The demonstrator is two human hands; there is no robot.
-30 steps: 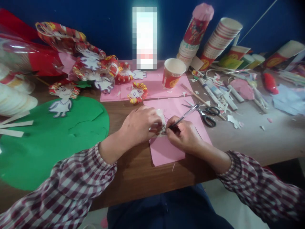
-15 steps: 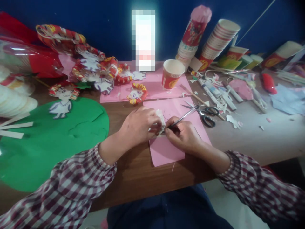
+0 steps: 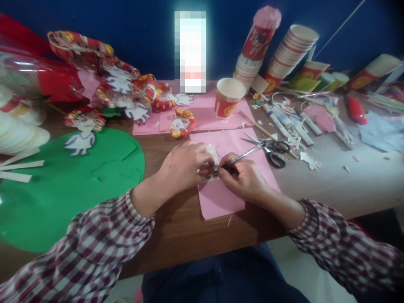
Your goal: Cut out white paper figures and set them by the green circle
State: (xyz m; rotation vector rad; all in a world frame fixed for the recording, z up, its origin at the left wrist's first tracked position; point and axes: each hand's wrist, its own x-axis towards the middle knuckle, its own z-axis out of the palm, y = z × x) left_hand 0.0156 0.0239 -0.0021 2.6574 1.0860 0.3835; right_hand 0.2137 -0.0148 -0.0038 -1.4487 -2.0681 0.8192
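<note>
Since the earlier frame, the upper end of the pen (image 3: 248, 152) had moved a little to the right and down, towards the scissors (image 3: 274, 158), while both hands were almost in the same place. Right hand (image 3: 244, 179) had its grip closed around the lower part of this pen, between the thumb and the bent fingers, and the pen leaned up to the right. Left hand (image 3: 184, 166) had its fingers curled down at the small white paper (image 3: 211, 150) (whether they pinched it or only pressed it, I cannot tell). This white paper lay partly under the left fingers, on the pink sheet (image 3: 222, 204), near the middle of the front edge of the table (image 3: 170, 240). Pen tip was close to the paper, but the fingers hid the exact contact.

The scissors lay with opened blades reaching over the pink sheet and black handles to its right, just beside a thin wooden stick (image 3: 261, 129). Farther back, towards the back edge, a paper cup (image 3: 224, 105) stood upright on more pink paper (image 3: 202, 118). At the left side was a large green sheet (image 3: 63, 198), with a paper figure (image 3: 80, 141) at its upper edge (it had curly red and yellow hair).
</note>
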